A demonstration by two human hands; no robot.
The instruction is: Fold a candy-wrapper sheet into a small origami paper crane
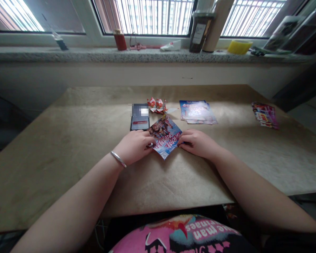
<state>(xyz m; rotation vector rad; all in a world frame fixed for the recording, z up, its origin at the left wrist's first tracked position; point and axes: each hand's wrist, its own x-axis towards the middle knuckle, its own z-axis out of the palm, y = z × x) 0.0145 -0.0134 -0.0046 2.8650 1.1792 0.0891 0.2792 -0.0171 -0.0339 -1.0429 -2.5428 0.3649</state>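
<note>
A square sheet of printed paper (164,137), blue with red-and-white lettering and a picture of people, lies turned cornerwise on the table. My left hand (137,146) pinches its left corner, a silver bangle round the wrist. At the right corner, the fingers of my right hand (196,142) are closed on the same paper. Just beyond my left hand lies a smartphone (140,117) with its screen lit. Behind the paper's far corner stands a small red-and-white folded paper piece (157,105).
A stack of similar printed sheets (197,111) lies to the back right. Farther right are several pink-and-red printed cards (265,115). On the windowsill (147,56) stand a red container (120,39), a dark lidded container (199,33) and a roll of yellow tape (239,47).
</note>
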